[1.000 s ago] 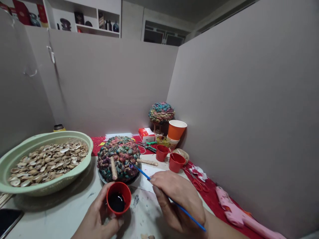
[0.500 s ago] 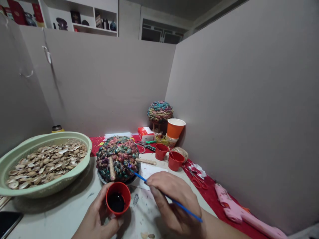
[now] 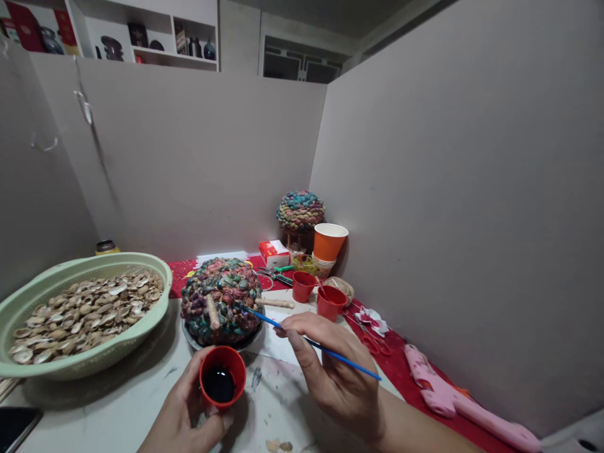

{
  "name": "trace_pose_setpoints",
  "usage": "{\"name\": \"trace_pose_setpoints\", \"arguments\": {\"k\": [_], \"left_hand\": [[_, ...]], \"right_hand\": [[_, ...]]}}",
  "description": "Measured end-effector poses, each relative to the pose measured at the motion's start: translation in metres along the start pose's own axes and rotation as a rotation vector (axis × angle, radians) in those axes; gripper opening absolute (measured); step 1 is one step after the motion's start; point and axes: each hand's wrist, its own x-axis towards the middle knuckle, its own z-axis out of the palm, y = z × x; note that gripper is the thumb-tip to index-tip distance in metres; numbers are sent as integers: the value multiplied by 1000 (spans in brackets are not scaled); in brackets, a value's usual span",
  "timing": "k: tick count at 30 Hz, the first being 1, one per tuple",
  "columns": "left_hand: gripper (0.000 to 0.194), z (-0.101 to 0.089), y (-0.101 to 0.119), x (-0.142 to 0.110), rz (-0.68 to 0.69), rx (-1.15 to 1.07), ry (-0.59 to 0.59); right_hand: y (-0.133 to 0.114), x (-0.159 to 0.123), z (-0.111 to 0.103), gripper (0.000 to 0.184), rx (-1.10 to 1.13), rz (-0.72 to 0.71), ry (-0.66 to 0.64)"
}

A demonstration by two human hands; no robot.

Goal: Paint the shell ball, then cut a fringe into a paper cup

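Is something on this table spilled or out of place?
Yes, slightly: dark smudges, perhaps dried drips, mark the pale tabletop right of the held red cup, and stray shell-like pieces lie nearer the person, away from the green basket of shells.

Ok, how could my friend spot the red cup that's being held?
Find the big green basket of shells on the left. Look right to the bumpy, colourful dome, then just in front of it to the red cup. Unlike the two red cups farther back, it's in the left hand.

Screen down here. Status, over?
Left hand holds red cup, dark liquid inside. Right hand holds blue brush, tip at knobbly dome. Sticks jut either side of tip.
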Motion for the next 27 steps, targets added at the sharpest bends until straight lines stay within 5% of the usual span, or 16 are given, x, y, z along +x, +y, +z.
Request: {"name": "trace_pose_setpoints", "arguments": {"k": [22, 27], "left_hand": [[54, 1, 4, -1, 14, 12, 15], [50, 3, 3, -1, 35, -12, 40]], "right_hand": [[2, 1, -2, 22, -34, -28, -2], [-3, -3, 4, 20, 78, -70, -98]]}}
